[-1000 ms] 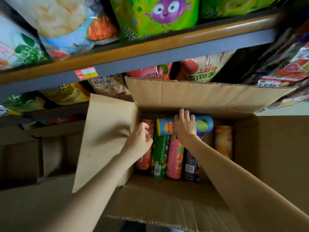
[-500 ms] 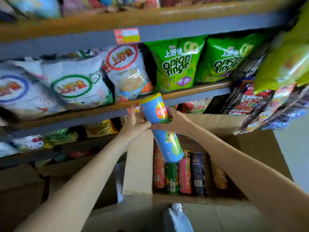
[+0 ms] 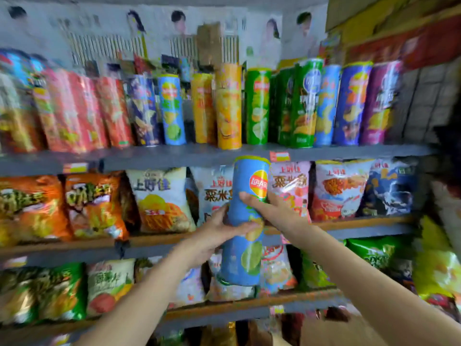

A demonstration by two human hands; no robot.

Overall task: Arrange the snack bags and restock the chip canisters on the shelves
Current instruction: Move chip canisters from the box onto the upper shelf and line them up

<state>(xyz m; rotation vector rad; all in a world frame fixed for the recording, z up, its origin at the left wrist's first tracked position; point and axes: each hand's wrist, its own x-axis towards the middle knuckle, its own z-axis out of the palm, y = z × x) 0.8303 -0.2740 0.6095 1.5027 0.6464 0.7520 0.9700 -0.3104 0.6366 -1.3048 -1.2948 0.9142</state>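
I hold a blue chip canister (image 3: 245, 213) upright in front of the shelves, its top just below the grey canister shelf (image 3: 174, 156). My left hand (image 3: 219, 233) grips its middle from the left. My right hand (image 3: 272, 208) grips it from the right, a little higher. A row of chip canisters (image 3: 224, 108) in red, blue, yellow, green and purple stands on that shelf. One matching blue canister (image 3: 172, 111) stands in the row, left of centre. Snack bags (image 3: 162, 198) fill the shelf below.
More snack bags (image 3: 107, 285) sit on the lower shelf, green and white ones. Hanging packets (image 3: 439, 265) crowd the right edge. A gap shows between the blue and yellow canisters on the top shelf. The whole view is blurred by motion.
I lifted the blue canister out of the cardboard box with both hands and raised it. My view swung up from the box to the canister shelf.
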